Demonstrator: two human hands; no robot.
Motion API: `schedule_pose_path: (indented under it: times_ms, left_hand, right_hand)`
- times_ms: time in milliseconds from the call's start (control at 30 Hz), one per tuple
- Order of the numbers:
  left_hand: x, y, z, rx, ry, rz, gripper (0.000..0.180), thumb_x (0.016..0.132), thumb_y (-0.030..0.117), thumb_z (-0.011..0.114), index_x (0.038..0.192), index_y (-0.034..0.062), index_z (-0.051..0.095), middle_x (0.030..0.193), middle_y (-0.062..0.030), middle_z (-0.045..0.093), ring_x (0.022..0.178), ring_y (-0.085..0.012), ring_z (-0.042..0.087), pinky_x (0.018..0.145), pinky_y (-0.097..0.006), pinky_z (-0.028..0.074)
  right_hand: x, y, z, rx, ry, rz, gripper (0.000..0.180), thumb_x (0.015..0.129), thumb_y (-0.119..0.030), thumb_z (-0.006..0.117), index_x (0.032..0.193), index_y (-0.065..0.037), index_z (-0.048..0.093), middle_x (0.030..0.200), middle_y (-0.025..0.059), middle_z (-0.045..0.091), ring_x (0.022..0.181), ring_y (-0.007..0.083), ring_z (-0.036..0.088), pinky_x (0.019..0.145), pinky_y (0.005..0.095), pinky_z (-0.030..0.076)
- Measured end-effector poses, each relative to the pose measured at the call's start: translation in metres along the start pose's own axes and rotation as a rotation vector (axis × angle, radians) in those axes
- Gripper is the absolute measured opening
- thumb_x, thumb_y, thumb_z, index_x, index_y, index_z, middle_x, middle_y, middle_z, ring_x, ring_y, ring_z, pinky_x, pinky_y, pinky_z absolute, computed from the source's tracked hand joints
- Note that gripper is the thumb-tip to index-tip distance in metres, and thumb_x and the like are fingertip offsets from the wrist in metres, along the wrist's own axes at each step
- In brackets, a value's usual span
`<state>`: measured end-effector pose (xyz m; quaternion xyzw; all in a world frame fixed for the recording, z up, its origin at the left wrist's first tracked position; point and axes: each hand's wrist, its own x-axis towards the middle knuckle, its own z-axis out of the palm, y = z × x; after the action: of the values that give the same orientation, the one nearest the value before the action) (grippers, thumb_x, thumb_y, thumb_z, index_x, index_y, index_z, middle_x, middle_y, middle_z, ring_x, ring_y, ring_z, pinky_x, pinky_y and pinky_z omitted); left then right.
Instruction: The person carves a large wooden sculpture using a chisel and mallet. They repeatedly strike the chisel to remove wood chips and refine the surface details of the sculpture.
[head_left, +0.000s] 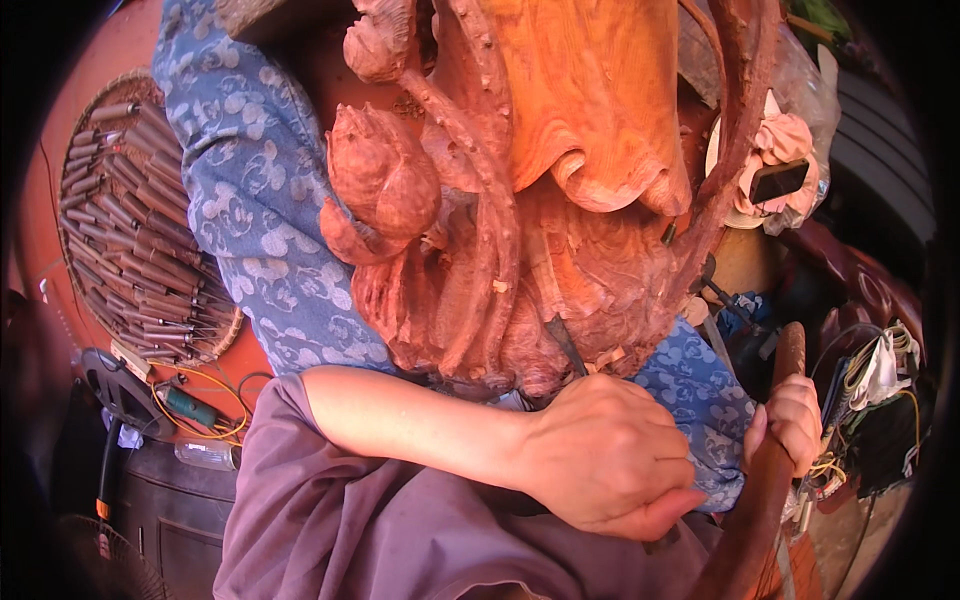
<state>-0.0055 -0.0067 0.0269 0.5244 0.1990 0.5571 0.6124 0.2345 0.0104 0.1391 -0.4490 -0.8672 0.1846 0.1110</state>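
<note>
A large reddish wood carving (600, 265) stands in front of me, with a round bud shape, knobbly stems and a smooth orange-toned upper part. My left hand (610, 460) is closed around a chisel (567, 345); its handle is hidden in the fist. The narrow dark blade points up and away, against the lower part of the carving. Off to the right, my right hand (792, 425) has its fingers wrapped round a long, smooth, dark wooden club (755, 500). The club's rounded end sticks up above the hand, and its thicker part runs down toward me.
A round woven basket (232, 335) full of wooden-handled carving tools (140, 225) lies at the left. Blue patterned cloth (265, 215) surrounds the carving's base. A phone (778, 182) rests on pink cloth at the upper right. Cords, a clear bottle (207, 455) and a fan lie lower left.
</note>
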Motion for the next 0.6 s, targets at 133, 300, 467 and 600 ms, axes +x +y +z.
schedule_pose_path:
  times_ms: [133,300,467,600]
  left_hand:
    - [0.000,0.000,-0.004,0.007,-0.033,-0.019,0.021,0.080,0.023,0.065,0.065,0.0128,0.054,0.062,-0.0006,0.042,0.053,-0.0186,0.049,0.045,-0.032,0.037]
    - [0.002,-0.001,-0.006,0.025,-0.060,-0.003,0.019,0.081,0.022,0.063,0.066,0.0126,0.056,0.062,-0.0002,0.043,0.051,-0.0175,0.048,0.044,-0.032,0.036]
    - [-0.001,-0.004,-0.005,0.031,-0.085,0.002,0.018,0.082,0.023,0.063,0.068,0.0117,0.058,0.063,-0.0004,0.045,0.051,-0.0171,0.048,0.044,-0.031,0.036]
    - [-0.002,-0.003,-0.005,0.049,-0.054,0.035,0.020,0.082,0.024,0.063,0.067,0.0121,0.056,0.063,-0.0004,0.044,0.052,-0.0167,0.048,0.044,-0.030,0.036]
  right_hand:
    - [0.001,-0.001,-0.003,-0.084,-0.028,0.034,0.030,0.068,0.010,0.070,0.078,-0.004,0.046,0.066,0.0104,0.052,0.054,0.0256,0.050,0.054,0.0401,0.047]
    - [0.001,0.003,0.003,-0.109,0.003,0.021,0.032,0.070,0.010,0.070,0.082,-0.004,0.045,0.066,0.0093,0.052,0.055,0.0247,0.050,0.053,0.0397,0.047]
    - [-0.011,0.006,-0.005,0.123,0.013,0.021,0.031,0.070,0.010,0.069,0.085,-0.004,0.046,0.068,0.0099,0.055,0.056,0.0256,0.052,0.055,0.0405,0.048]
    - [0.004,0.004,0.000,-0.080,-0.026,0.021,0.031,0.070,0.009,0.071,0.083,-0.004,0.046,0.066,0.0093,0.054,0.053,0.0246,0.048,0.054,0.0392,0.047]
